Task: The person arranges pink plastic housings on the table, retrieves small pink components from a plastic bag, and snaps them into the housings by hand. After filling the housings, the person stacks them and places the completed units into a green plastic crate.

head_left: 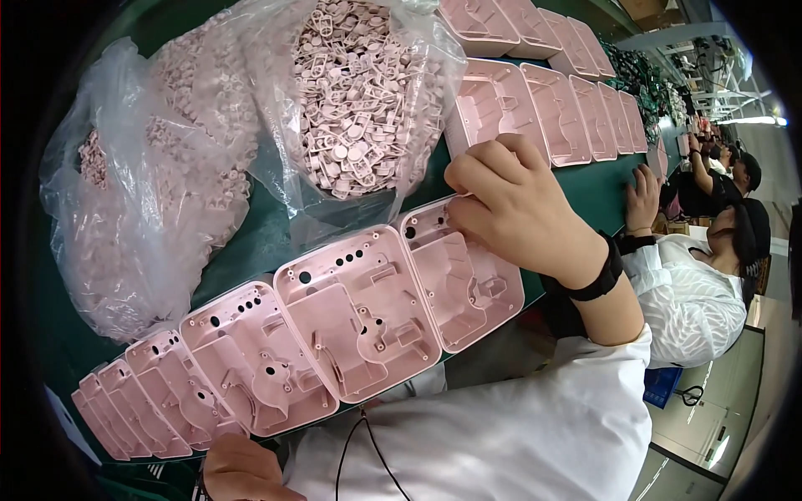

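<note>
A row of pink plastic housings (pixel 355 321), open at the top with ribs, posts and round holes inside, runs from lower left to centre right. Over the upper end of the rightmost housing (pixel 451 284) is my right hand (pixel 522 204), a black band on its wrist. Its fingers are curled and pinched at the housing's wall; anything between the fingertips is too small or hidden to name. At the bottom left, my left hand (pixel 242 472) is closed beside the near edge of the row. Its fingertips are hidden, so what it holds, if anything, does not show.
A clear plastic bag (pixel 409 108) of small pink parts lies open beyond the row; another bag (pixel 150 209) sits to its left. More pink housings (pixel 555 113) line the back of the green table (pixel 271 213). At right, a co-worker in white (pixel 689 292) sits close by.
</note>
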A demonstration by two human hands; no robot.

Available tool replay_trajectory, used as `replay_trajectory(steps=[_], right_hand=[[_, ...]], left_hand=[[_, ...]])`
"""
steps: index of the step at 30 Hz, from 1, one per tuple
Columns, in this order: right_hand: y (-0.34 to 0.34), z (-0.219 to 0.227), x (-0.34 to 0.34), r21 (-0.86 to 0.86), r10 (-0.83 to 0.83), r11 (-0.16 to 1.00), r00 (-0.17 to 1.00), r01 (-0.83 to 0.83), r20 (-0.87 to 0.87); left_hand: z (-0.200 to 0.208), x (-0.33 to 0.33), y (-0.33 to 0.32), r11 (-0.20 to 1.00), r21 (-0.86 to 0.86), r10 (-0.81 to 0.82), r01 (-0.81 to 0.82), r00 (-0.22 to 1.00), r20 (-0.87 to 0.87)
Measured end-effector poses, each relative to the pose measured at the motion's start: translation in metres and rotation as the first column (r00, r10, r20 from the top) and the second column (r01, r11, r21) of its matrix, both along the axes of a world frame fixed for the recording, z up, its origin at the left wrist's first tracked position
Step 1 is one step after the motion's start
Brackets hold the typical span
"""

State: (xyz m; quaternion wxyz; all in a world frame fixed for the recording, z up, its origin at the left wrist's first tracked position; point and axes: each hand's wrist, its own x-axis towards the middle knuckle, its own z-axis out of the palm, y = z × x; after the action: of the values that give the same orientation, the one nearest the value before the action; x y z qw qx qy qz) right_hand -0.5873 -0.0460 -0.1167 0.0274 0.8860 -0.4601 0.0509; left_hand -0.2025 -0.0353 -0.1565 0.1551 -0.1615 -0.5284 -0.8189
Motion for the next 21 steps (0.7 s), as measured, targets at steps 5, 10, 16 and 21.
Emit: replay_trajectory(steps=[5, 10, 16, 21], right_hand=[[0.000, 0.000, 0.002, 0.008, 0.060, 0.998, 0.988, -0.060, -0.143], [-0.002, 0.000, 0.001, 0.059, 0.017, 0.998, 0.998, -0.013, -0.056], [-0.001, 0.008, -0.008, 0.061, -0.015, 0.998, 1.000, 0.016, -0.022], [0.000, 0.008, -0.008, 0.074, 0.002, 0.997, 0.997, 0.004, -0.078]], left_hand=[[0.004, 0.008, -0.008, 0.991, 0.021, 0.132, -0.132, 0.991, -0.004], [0.022, 0.001, 0.026, 0.772, -0.060, 0.635, -0.633, 0.764, 0.118], [0.035, -0.007, 0.039, 0.460, 0.041, 0.809, -0.887, 0.438, 0.392], [0.037, -0.009, 0.049, 0.492, -0.102, 0.801, -0.865, 0.404, 0.441]])
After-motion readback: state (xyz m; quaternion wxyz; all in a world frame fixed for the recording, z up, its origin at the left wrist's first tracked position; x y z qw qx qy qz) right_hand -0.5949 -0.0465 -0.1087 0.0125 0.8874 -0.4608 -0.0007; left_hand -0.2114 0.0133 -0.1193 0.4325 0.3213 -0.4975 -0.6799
